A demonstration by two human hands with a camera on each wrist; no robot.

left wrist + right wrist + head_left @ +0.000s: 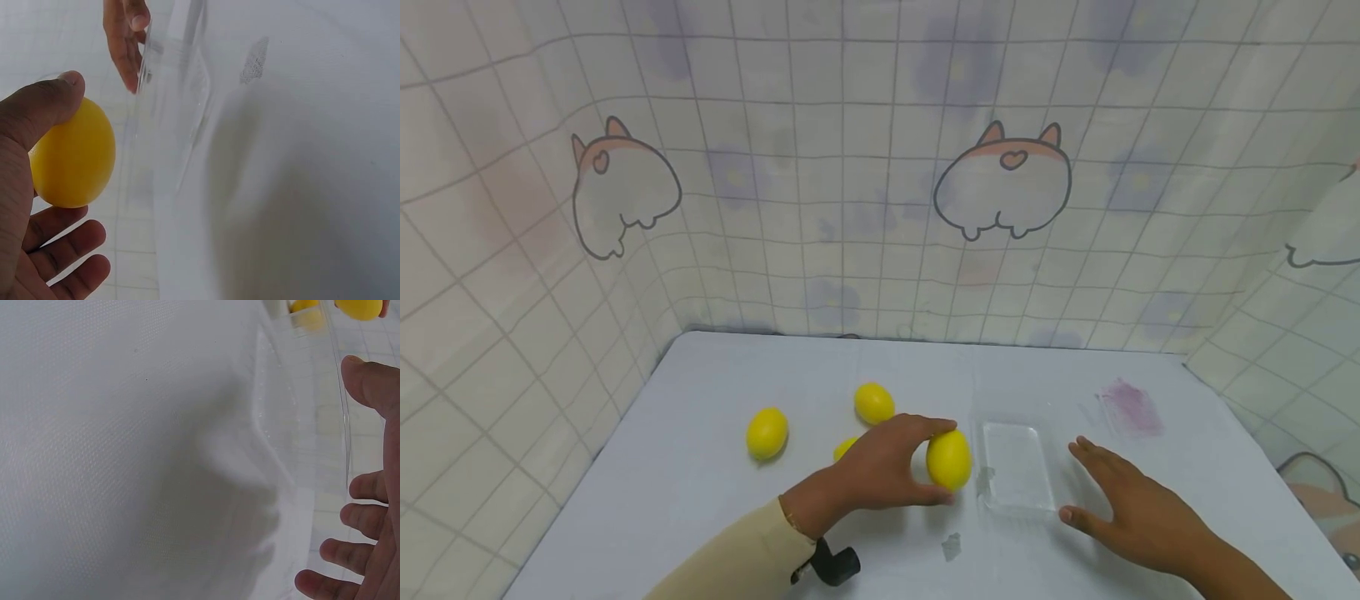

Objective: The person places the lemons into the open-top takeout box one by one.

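My left hand (880, 467) pinches a yellow lemon (949, 460) between thumb and fingers, just left of a clear plastic container (1017, 467). The left wrist view shows the same lemon (78, 156) held above the white surface. To the right of the container, my right hand (1138, 517) hovers with fingers spread and nothing in it. In the right wrist view its thumb and fingers lie beside the container's clear wall (300, 412). Two lemons lie left of the container, one farther back (874, 403) and one at the left (767, 433); another (844, 448) is partly hidden behind my left hand.
A white table (700, 500) carries everything. A pinkish patch (1131, 407) lies at the back right, and a small grey patch (951, 547) is near the front. Around the table hangs a checked curtain (865, 192) with animal drawings.
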